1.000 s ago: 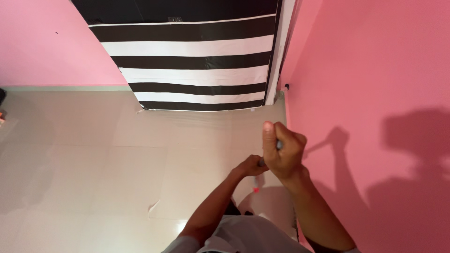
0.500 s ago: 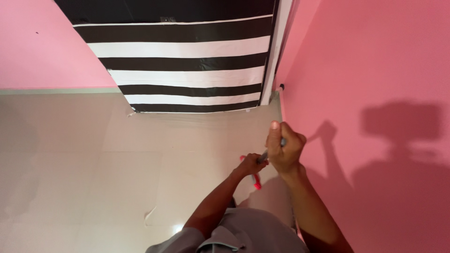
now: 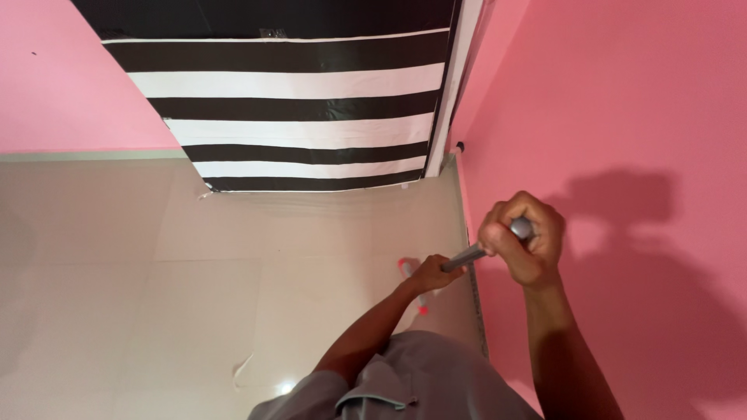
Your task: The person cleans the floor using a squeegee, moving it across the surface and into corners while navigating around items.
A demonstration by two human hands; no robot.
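Beside the pink wall: one person looks down at two bare hands over a pale tiled floor (image 3: pixel 156 295).
Right hand (image 3: pixel 523 239): one fist closed around the top of one grey metal pole (image 3: pixel 467 255), close to the pink wall (image 3: pixel 622 117).
Left hand (image 3: pixel 429 274): wrapped around the same pole lower down.
Pole: slants down toward the floor; one red-tipped head (image 3: pixel 412 268) shows just past the left hand.
Stripes: one black-and-white striped panel (image 3: pixel 303 109) stands beyond.
Shadows: one dark shape falls on the wall.
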